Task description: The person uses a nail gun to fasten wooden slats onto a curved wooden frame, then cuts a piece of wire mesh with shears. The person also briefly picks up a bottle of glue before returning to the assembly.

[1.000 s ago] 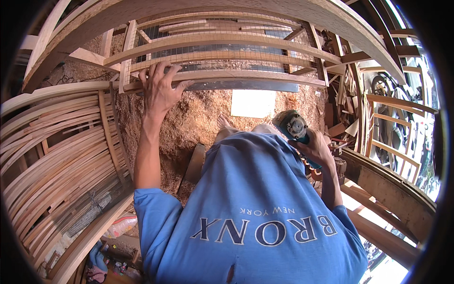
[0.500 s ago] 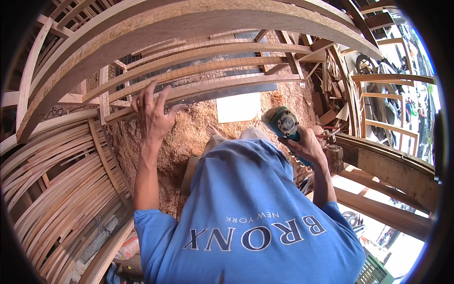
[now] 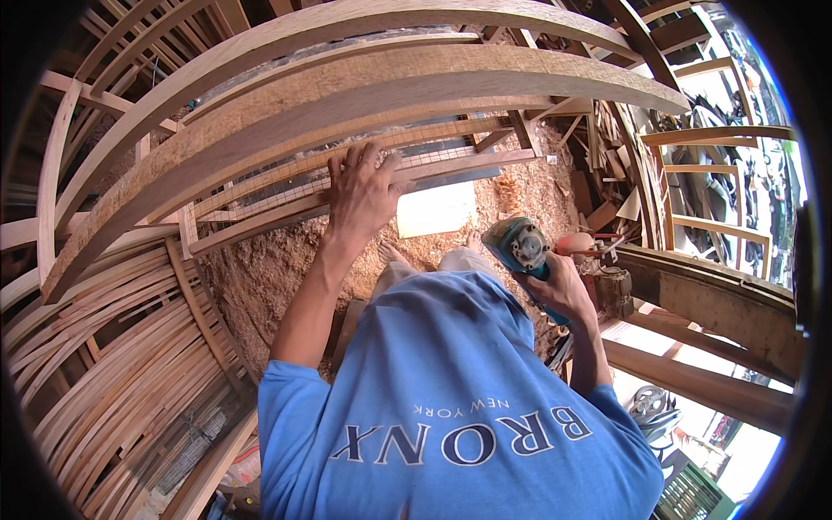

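Note:
My right hand [image 3: 562, 286] is closed around the body of a teal angle grinder [image 3: 525, 249]. Its round grey metal head faces up, and the tool sits to the right of my legs. Ahead of me, my left hand [image 3: 362, 186] lies palm down at the near rail [image 3: 260, 224] of a wooden frame, fingers somewhat apart and bent forward over it. Whether the fingertips press on the rail cannot be made out. Thin wire mesh [image 3: 433, 158] shows behind that rail. Beyond it arches a thick curved wooden beam [image 3: 381, 82].
Long thin wood strips [image 3: 113, 355] are stacked at the left. Shavings [image 3: 251, 286] cover the floor around my feet, with a pale rectangular panel [image 3: 436, 209] lying ahead. Wood offcuts [image 3: 607, 165] pile up at the right, near a heavy timber beam [image 3: 711, 303].
My left hand has moved right along the near rail and lowered toward it. The view has shifted slightly, so the curved beam appears lower. The grinder stays in my right hand.

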The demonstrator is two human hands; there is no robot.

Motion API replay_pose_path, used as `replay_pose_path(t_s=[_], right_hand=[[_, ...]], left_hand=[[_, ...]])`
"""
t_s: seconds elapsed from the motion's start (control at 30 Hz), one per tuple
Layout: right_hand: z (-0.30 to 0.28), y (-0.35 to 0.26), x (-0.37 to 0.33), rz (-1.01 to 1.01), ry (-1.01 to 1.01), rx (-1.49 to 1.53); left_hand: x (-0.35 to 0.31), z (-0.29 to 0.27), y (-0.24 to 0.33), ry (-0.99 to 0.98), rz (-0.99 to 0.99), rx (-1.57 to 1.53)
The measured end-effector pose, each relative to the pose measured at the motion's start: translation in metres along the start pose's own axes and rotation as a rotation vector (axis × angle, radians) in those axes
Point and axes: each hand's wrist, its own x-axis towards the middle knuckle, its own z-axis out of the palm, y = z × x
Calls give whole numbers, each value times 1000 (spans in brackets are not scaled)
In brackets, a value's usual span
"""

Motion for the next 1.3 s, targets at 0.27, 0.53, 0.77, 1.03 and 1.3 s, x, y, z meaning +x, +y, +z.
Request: replay_pose_path(t_s=[0.27, 0.53, 0.77, 1.03, 1.3], right_hand=[[6, 15, 3, 5, 3, 18], [14, 32, 5, 4, -24, 25], [6, 27, 2, 29, -69, 33], [-11, 14, 5, 35, -60, -20], [-55, -27, 19, -122, 5, -54]], left_hand=[[9, 12, 13, -55, 39, 86], [19, 18, 19, -197, -60, 253], [14, 25, 7, -105, 30, 184], [11, 36, 1, 20, 91, 170], [11, 37, 5, 45, 80, 175]])
